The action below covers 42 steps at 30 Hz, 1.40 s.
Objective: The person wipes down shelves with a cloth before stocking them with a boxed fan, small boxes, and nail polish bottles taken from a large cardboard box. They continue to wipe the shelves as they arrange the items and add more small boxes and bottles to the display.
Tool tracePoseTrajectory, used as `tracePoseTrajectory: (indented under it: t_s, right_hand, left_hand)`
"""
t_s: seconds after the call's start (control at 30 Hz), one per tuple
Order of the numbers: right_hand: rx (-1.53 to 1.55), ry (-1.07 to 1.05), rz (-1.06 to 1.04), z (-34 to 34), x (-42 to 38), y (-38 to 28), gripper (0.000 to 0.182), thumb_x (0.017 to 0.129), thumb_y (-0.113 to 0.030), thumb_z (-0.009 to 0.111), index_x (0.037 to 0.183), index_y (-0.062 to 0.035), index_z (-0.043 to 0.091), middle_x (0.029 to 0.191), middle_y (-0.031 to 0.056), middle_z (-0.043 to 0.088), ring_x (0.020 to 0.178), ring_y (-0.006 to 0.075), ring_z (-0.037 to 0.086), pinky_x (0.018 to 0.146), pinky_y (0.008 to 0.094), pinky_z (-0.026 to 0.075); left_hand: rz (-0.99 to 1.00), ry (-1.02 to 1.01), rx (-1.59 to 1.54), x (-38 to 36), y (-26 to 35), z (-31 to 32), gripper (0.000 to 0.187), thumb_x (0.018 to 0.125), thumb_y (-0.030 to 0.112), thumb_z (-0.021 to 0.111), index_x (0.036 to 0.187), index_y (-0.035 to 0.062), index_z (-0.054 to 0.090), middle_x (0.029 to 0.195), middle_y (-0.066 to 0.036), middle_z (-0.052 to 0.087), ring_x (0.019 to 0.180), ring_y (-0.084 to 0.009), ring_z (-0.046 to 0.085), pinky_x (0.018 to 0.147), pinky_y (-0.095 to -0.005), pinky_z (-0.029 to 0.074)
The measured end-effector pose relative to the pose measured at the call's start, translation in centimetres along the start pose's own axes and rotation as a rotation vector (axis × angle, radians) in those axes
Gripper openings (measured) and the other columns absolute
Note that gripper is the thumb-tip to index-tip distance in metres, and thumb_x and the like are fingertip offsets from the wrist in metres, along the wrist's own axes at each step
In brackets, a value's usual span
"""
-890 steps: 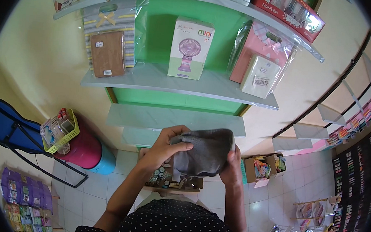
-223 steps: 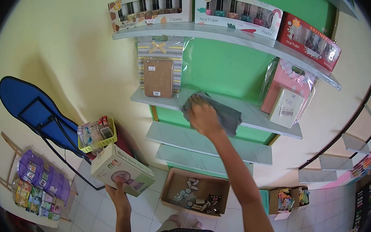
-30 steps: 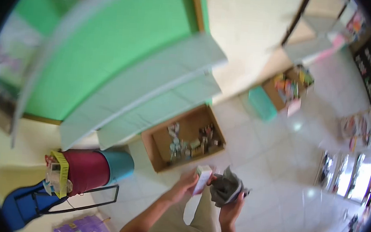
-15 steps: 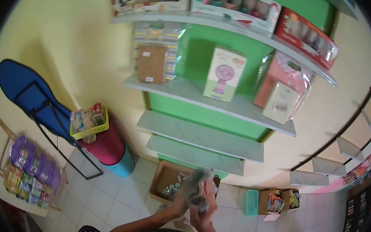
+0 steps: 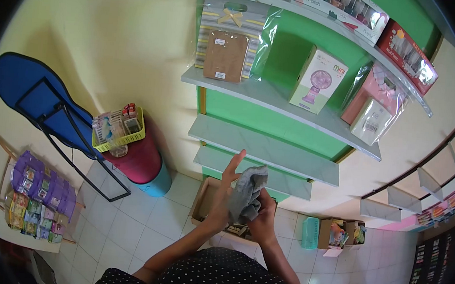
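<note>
A crumpled grey cloth [image 5: 247,194] hangs between my two hands, above the cardboard box and in front of the lower shelves. My left hand [image 5: 225,195] is at the cloth's left side, fingers stretched apart and pointing up. On the right side, my right hand [image 5: 263,219] has its fingers wrapped round the cloth. Two bare grey shelves [image 5: 264,147] are just beyond the hands. Higher up, a shelf [image 5: 273,100] bears a mini fan box [image 5: 319,81], a brown packet [image 5: 225,55] before a striped gift bag, and a pink bag [image 5: 373,89] with a white box.
Below the hands is a cardboard box [image 5: 201,204] on the tiled floor. At left, a yellow basket [image 5: 119,143] tops a red and blue bin [image 5: 143,165] beside a folded blue board [image 5: 44,95]. Right of centre are a teal basket [image 5: 310,233] and small boxes [image 5: 332,233].
Both hands and the cloth have risen in view. My left hand's fingers are now spread upward. The view has shifted, bringing the shelf goods nearer and further right.
</note>
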State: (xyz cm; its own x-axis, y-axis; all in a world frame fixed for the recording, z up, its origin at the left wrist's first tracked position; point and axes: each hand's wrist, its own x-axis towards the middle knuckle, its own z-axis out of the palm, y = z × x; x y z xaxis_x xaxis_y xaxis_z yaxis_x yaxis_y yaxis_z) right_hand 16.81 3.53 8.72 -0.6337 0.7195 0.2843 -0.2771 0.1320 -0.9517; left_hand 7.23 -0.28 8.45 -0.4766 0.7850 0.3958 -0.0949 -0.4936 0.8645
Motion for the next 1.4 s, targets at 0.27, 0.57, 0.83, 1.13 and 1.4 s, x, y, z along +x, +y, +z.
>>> tracePoseTrajectory:
  t_s: [0.27, 0.57, 0.83, 1.13, 1.4]
  right_hand:
    - [-0.046, 0.063, 0.094, 0.2, -0.7, 2.8, 0.03, 0.073, -0.004, 0.057, 0.101, 0.0013, 0.047, 0.095, 0.008, 0.053, 0.087, 0.0124, 0.049, 0.076, 0.0251, 0.041]
    - [-0.07, 0.213, 0.346, -0.8, -4.4, 5.3, 0.016, 0.069, -0.001, 0.06, 0.084, 0.0021, 0.057, 0.075, 0.0024, 0.058, 0.07, 0.008, 0.05, 0.065, 0.0237, 0.042]
    - [-0.141, 0.453, 0.393, -1.4, -6.9, 6.2, 0.014, 0.069, -0.001, 0.061, 0.081, 0.0015, 0.057, 0.074, 0.0019, 0.057, 0.069, 0.0074, 0.049, 0.063, 0.0218, 0.041]
    - [-0.143, 0.582, 0.467, -1.0, -8.0, 5.8, 0.016, 0.068, -0.001, 0.063, 0.083, 0.0008, 0.058, 0.075, 0.003, 0.058, 0.07, 0.0082, 0.05, 0.064, 0.0226, 0.042]
    - [-0.158, 0.57, 0.51, -0.9, -7.8, 5.8, 0.016, 0.068, -0.001, 0.063, 0.083, 0.0006, 0.058, 0.074, 0.0024, 0.057, 0.069, 0.0083, 0.05, 0.064, 0.0229, 0.042]
  left_hand:
    - [-0.241, -0.06, -0.011, -1.3, -3.0, -3.6, 0.047, 0.082, 0.023, 0.05, 0.121, 0.0007, 0.037, 0.116, -0.013, 0.045, 0.104, -0.0178, 0.043, 0.093, -0.0314, 0.03]
    - [-0.285, -0.038, 0.167, 8.5, -5.5, -13.5, 0.037, 0.082, 0.026, 0.052, 0.112, 0.004, 0.048, 0.092, 0.0, 0.052, 0.081, -0.0079, 0.047, 0.073, -0.023, 0.039]
    - [-0.113, -0.155, 0.149, 17.4, -13.9, -21.3, 0.03, 0.074, 0.011, 0.063, 0.101, -0.0002, 0.053, 0.088, -0.002, 0.057, 0.08, -0.0086, 0.051, 0.073, -0.0231, 0.041]
    - [-0.291, -0.278, 0.201, 17.2, -15.3, -23.1, 0.037, 0.067, -0.003, 0.064, 0.102, -0.0004, 0.052, 0.092, -0.005, 0.058, 0.081, -0.0124, 0.056, 0.076, -0.0263, 0.046]
    - [-0.245, -0.338, 0.433, 18.5, -14.0, -24.4, 0.04, 0.062, -0.001, 0.068, 0.099, -0.0005, 0.054, 0.088, -0.005, 0.06, 0.083, -0.0144, 0.056, 0.075, -0.0275, 0.045]
